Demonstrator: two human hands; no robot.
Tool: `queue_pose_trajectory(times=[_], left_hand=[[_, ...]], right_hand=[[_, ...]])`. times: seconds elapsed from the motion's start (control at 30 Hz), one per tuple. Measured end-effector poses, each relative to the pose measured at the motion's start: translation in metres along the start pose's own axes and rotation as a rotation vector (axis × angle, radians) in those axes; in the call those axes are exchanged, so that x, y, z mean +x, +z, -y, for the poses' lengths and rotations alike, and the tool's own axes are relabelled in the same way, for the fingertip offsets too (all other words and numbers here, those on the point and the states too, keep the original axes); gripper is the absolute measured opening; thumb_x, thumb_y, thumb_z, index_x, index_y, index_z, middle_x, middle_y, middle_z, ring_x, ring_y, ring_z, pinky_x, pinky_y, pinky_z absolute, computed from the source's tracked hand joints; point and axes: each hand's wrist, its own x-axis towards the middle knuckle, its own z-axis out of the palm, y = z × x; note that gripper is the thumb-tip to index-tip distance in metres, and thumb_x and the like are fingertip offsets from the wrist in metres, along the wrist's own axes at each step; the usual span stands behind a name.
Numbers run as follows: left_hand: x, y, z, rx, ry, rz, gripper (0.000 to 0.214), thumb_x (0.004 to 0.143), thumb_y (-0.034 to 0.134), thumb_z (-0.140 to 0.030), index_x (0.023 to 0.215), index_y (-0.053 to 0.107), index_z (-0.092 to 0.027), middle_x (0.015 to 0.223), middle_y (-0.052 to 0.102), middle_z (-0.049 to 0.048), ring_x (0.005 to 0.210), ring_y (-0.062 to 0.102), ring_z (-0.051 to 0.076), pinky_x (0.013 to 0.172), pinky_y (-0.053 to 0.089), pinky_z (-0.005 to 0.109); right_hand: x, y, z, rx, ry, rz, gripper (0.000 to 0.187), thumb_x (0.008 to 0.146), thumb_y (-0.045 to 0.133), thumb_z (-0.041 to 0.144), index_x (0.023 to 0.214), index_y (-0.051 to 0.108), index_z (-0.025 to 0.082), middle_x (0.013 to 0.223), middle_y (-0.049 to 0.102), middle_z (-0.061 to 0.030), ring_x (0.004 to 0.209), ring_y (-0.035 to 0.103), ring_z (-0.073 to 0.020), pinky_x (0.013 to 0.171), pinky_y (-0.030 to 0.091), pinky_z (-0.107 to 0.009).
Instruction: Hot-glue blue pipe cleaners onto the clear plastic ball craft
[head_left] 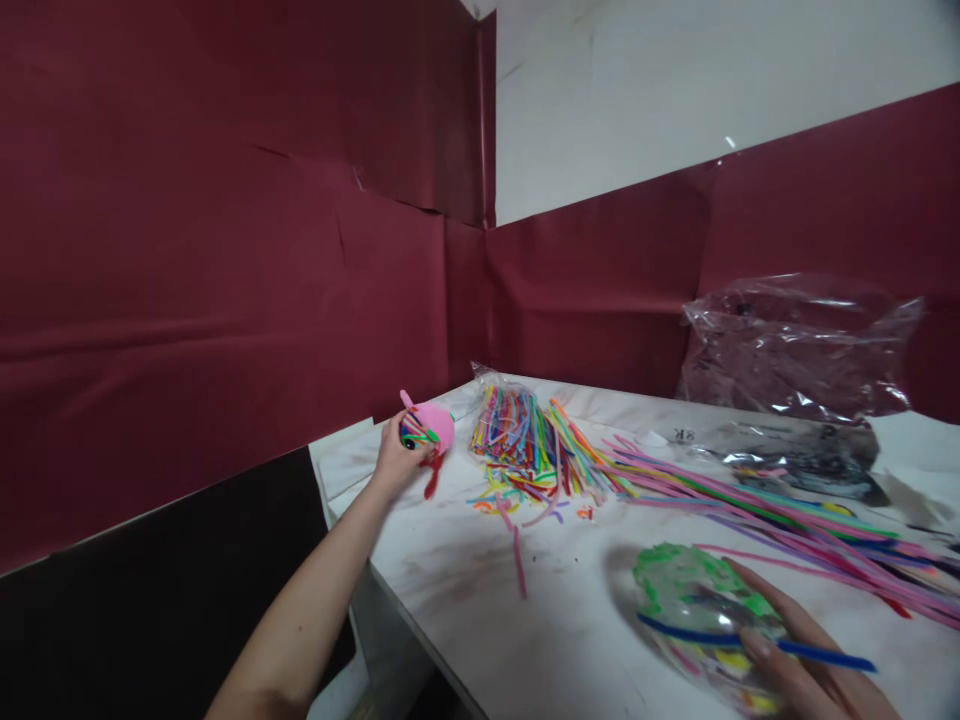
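My left hand (pixel 401 452) reaches to the far left of the table, its fingers closed on a pink round craft piece (pixel 437 425). Red, green and black bits show on and beside that piece, and a red strip (pixel 432 482) hangs below it. At the lower right, my right hand (pixel 806 645) grips a clear rounded plastic container (pixel 712 605) with green patches on top and yellow and pink bits lower down. Under the right thumb, a blue pipe cleaner (pixel 690 633) lies across the container.
A clear bag of many-coloured pipe cleaners (pixel 514 430) lies at the back of the white table (pixel 480 610), with short cut pieces before it. Long pink pipe cleaners (pixel 750 500) spread rightward. Behind them stands a crumpled clear bag (pixel 802 350). Dark red sheeting (pixel 225 250) covers the walls.
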Motion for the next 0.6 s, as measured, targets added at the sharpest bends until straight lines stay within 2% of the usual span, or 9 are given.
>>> queue_pose_trajectory(times=[0.07,0.17,0.27,0.33,0.43,0.53,0.6], left_hand=[[-0.002,0.015,-0.001,0.105,0.024,0.016,0.074,0.05,0.079,-0.021,0.12,0.055,-0.022,0.121,0.052,0.0088,0.119,0.046,0.03,0.106,0.033,0.04],[-0.001,0.034,0.002,0.22,0.002,0.032,0.076,0.046,0.082,-0.023,0.118,0.057,-0.02,0.121,0.051,0.0119,0.123,0.041,0.036,0.107,0.029,0.046],[0.009,0.043,0.004,0.301,-0.06,0.003,0.079,0.047,0.083,-0.026,0.119,0.054,-0.017,0.121,0.051,0.0157,0.124,0.039,0.04,0.105,0.029,0.051],[0.017,0.041,0.0,0.325,-0.093,-0.042,0.078,0.052,0.082,-0.029,0.122,0.05,-0.014,0.125,0.049,0.0188,0.127,0.035,0.042,0.104,0.028,0.055],[0.019,0.034,-0.011,0.303,-0.089,-0.113,0.062,0.072,0.068,-0.033,0.125,0.044,-0.012,0.134,0.042,0.0206,0.133,0.029,0.04,0.105,0.028,0.055],[-0.003,0.034,-0.028,0.212,-0.04,-0.081,0.042,0.083,0.054,-0.026,0.123,0.045,-0.015,0.13,0.047,0.0166,0.125,0.042,0.032,0.099,0.039,0.047],[-0.033,0.042,-0.041,0.133,0.001,0.036,0.035,0.083,0.053,-0.023,0.118,0.049,-0.018,0.118,0.057,0.0123,0.11,0.056,0.025,0.09,0.047,0.041]], right_hand=[[-0.003,0.001,0.005,0.029,0.03,0.004,0.062,0.06,0.066,0.065,0.116,0.06,0.039,0.132,0.06,-0.0061,0.129,0.047,-0.0341,0.104,0.042,-0.044],[-0.005,-0.001,0.009,-0.01,0.01,0.025,0.066,0.064,0.064,0.064,0.122,0.057,0.033,0.134,0.058,-0.0069,0.128,0.047,-0.0341,0.102,0.046,-0.043],[-0.005,-0.005,0.009,-0.083,-0.05,0.058,0.069,0.068,0.063,0.061,0.128,0.055,0.027,0.132,0.06,-0.0075,0.124,0.052,-0.0348,0.099,0.049,-0.043],[-0.004,-0.006,0.01,-0.112,-0.095,0.052,0.066,0.07,0.062,0.059,0.128,0.056,0.026,0.13,0.062,-0.0068,0.122,0.054,-0.0338,0.097,0.051,-0.041],[-0.005,-0.005,0.014,-0.129,-0.135,0.026,0.061,0.071,0.063,0.056,0.124,0.059,0.027,0.126,0.065,-0.005,0.118,0.058,-0.0325,0.094,0.053,-0.038],[-0.006,-0.003,0.018,-0.121,-0.134,0.031,0.06,0.07,0.064,0.055,0.123,0.059,0.028,0.127,0.065,-0.004,0.118,0.058,-0.0317,0.092,0.054,-0.036],[-0.007,-0.002,0.019,-0.104,-0.122,0.046,0.06,0.071,0.063,0.055,0.124,0.058,0.027,0.128,0.064,-0.0046,0.119,0.057,-0.0312,0.093,0.053,-0.036]])
